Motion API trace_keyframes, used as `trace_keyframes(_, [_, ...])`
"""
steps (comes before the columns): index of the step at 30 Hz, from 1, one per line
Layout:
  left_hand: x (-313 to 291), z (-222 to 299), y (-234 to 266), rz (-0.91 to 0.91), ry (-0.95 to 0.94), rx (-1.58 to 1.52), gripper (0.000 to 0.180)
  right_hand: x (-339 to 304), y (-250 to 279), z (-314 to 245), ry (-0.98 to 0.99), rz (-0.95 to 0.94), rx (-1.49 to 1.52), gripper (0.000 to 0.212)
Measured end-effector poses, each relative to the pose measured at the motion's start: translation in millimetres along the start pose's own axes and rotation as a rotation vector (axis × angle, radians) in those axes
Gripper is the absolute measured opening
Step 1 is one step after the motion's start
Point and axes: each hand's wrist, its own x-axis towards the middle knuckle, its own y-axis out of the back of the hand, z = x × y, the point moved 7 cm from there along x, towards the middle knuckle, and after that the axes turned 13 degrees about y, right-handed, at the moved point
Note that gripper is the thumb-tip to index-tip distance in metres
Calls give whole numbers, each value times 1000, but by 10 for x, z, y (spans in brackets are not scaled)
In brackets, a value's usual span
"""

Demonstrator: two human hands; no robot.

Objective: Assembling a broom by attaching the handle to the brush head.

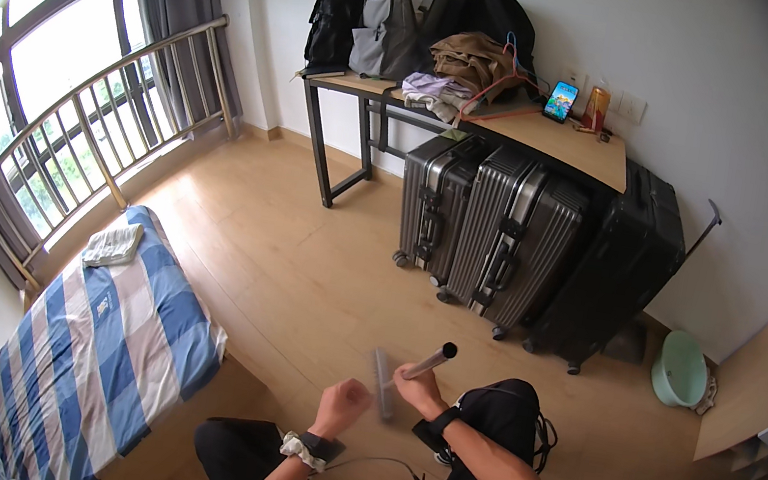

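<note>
In front of the desk (605,156), the right hand (421,393) is wrapped around a slender, smooth tube (432,359) with a black round end, angled upward. The left hand (342,408) is curled with its fingers bent inward; whether it pinches anything cannot be told. Just beside it, also in front of the desk, is a pale, narrow, straight strip (382,386), blurred and seemingly translucent.

Beneath the desk's wood-look top stand ribbed hard-shell suitcases (490,226) in metallic grey, with dark latches and small wheels, and a black suitcase (614,264) at its right end. All are shut, their contents hidden. On the desk's left part sit a black backpack (337,20) and a grey fabric backpack (385,32), both upright, what they hold out of sight. Soft, crumpled brown clothing (475,60) lies heaped to their right on the desk, while a lit phone (561,101) and an orange cylindrical container (596,108) stand toward its right end. Right of the desk, a round mint-green basin (682,369) is tilted on the floor. Left of the desk and nearer the viewer spreads blue-and-white checked bedding (103,327).
</note>
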Motion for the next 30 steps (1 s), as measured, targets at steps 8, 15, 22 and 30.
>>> trace_keyframes(8, [-8, -21, -28, 1, 49, 49, 25, -63, -383, 35, -135, -98, 429, 20])
trace_keyframes(15, [16, -66, -42, 19, 41, 81, 30, -129, -600, 133, -145, -288, 485, 22])
trace_keyframes(22, [77, -242, -41, 4, 62, 78, 36, -12, -125, -6, -80, -79, 125, 18])
trace_keyframes(30, [43, -96, -80, -1, 46, 93, 29, 39, -210, -119, 118, -144, 97, 22])
